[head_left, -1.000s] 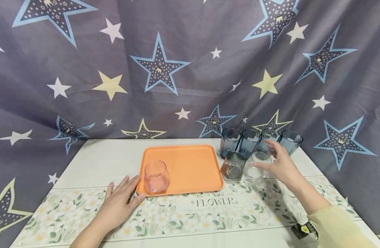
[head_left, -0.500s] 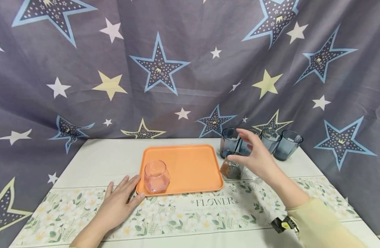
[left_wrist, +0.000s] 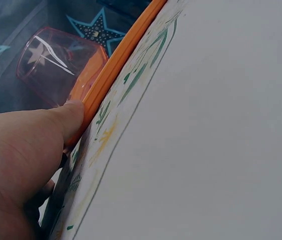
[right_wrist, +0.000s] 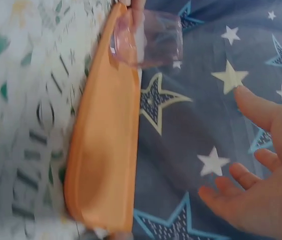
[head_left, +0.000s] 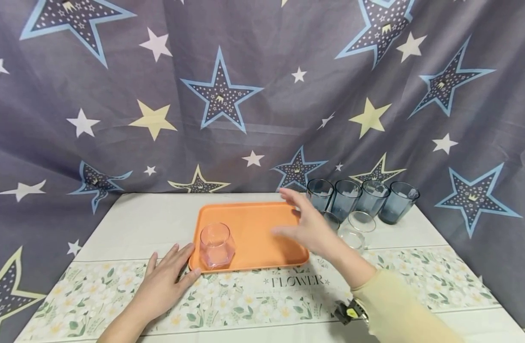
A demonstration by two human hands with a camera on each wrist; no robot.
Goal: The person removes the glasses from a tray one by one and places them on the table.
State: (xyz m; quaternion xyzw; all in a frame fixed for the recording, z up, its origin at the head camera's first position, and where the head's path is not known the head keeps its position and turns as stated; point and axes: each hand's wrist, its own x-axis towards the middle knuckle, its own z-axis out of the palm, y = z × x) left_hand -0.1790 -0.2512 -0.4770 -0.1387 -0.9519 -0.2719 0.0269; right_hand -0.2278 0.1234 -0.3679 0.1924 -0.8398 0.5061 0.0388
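Note:
An orange tray (head_left: 253, 243) lies on the table with a pink-tinted faceted glass (head_left: 216, 247) upright at its left end. My left hand (head_left: 163, 281) rests at the tray's front left corner, fingers extended; in the left wrist view its thumb (left_wrist: 70, 117) touches the orange rim. Over the tray's right end hovers my right hand (head_left: 311, 228), thumb and fingers spread, holding nothing; the right wrist view also shows bare space between them. Behind that hand a grey glass (head_left: 332, 220) is mostly hidden. Beside it stands a clear glass (head_left: 361, 223), partly behind the wrist.
Several blue-grey tumblers (head_left: 345, 202) stand in a row at the back right of the table. A floral runner (head_left: 245, 300) crosses the white tablecloth (head_left: 146, 219) under the tray's front. A star-patterned curtain (head_left: 262, 128) hangs behind and at both sides.
My right hand has moved left from the clear glass, past the grey glass, to above the tray's right end, still holding nothing. My left hand and the pink glass have stayed put.

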